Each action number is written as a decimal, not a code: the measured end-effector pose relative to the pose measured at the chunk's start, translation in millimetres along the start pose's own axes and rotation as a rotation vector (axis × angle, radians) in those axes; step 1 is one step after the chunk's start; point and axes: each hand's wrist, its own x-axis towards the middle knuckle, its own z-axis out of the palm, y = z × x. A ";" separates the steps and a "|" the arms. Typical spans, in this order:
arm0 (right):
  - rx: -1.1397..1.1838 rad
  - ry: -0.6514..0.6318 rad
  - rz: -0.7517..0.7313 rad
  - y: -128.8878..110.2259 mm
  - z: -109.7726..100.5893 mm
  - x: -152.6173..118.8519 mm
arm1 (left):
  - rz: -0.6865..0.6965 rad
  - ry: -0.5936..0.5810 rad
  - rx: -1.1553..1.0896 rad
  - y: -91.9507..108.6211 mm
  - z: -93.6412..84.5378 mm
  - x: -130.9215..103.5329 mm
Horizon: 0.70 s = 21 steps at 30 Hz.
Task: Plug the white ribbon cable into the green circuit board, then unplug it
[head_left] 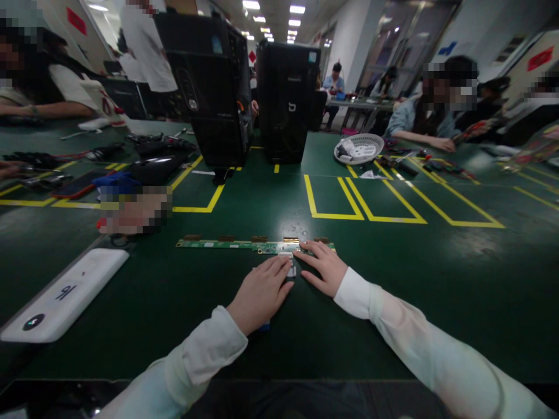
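Observation:
A long, narrow green circuit board (218, 244) lies crosswise on the table, with copper-coloured tabs along its far edge. My left hand (263, 293) is at its near side, fingers together around the white end of what looks like a flat cable (291, 271), by the board's connector. Most of that piece is hidden under the hand, and a bit of blue (264, 327) shows below the wrist. My right hand (324, 266) has its fingers spread, fingertips resting on the board's right part; nothing is gripped in it.
Two black computer towers (283, 105) stand at the back. Yellow tape (336, 216) marks the green table (393, 326). A white basket (358, 148) holds small parts at the right. A white case (65, 294) lies at the left, near cables and tools. Other people sit around.

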 end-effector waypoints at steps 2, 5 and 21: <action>-0.001 0.000 -0.002 -0.1 -0.2 0.4 | -0.003 0.012 0.008 2.2 0.1 1.1; -0.002 -0.003 -0.002 -0.7 -0.3 0.8 | -0.022 0.032 0.029 7.0 0.2 3.1; 0.004 -0.007 0.009 0.7 1.1 0.4 | -0.059 0.086 0.040 13.7 -0.2 8.0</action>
